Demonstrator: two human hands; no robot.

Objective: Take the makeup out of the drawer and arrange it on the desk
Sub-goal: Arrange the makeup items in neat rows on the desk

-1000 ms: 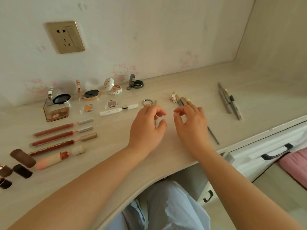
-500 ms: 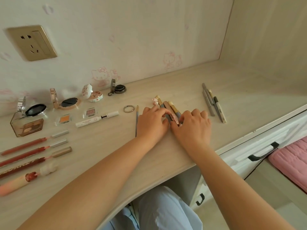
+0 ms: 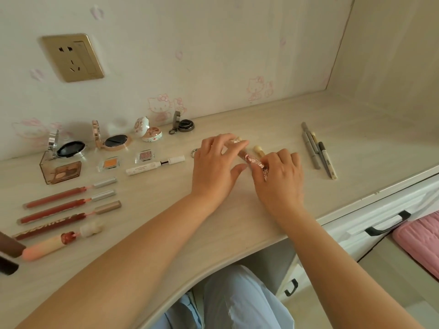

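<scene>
Head view is showing both hands working over a small cluster of brushes near the middle of the desk, between the metal ring on their left and the grey pencils lying well apart to their right.

Left hand is hovering palm-down over the cluster's far end, fingers spread and gently curled, thumb pointing toward the right hand; fingertips are touching or nearly touching a pale brush tip. Cannot tell whether it is actually pinching anything.

Right hand is lying just beside it, fingers curled over the near end of a pink patterned handle. Contact looks like a light press or pinch; a full grip is not confirmed, since the knuckles are hiding the pads.

Key relation: the patterned handle's long axis is running diagonally, far-left to near-right, so it is spanning from under the left fingertips to under the right fingers. Each hand is sitting at one end. A tan bristle head is poking out between the hands, parallel to that axis.

Judgement: step in hand is squaring up the brushes into a tidy row. Next move is probably depending on both hands sliding along that shared diagonal. Lip glosses, compacts and a white tube are already lying in rows to the left. Drawer front at lower right appears closed.
</scene>
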